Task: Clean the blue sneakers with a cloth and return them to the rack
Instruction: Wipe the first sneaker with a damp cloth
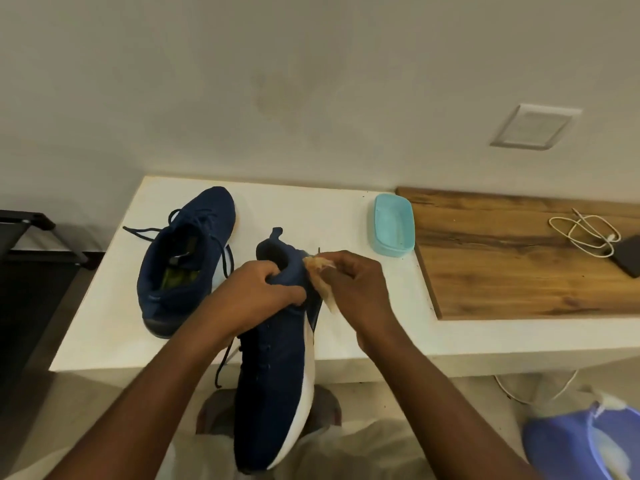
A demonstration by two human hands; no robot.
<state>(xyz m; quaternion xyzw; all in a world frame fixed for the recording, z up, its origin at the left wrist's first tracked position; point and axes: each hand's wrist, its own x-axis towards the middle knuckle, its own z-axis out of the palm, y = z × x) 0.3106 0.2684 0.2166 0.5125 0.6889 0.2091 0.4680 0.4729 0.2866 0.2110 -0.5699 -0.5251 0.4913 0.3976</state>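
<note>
Curling over the sneaker (273,375) collar, left grip (266,292) clamps it; right grip (356,289) pinches cloth (317,264).

Head view, one camera: wide-angle, worn on the person's head, facing forward and steeply down. Close range: left hand (263,292) and right hand (356,289) sit mid-frame. Field covers the white table (104,323) up to the wall (311,81) behind it.
</note>
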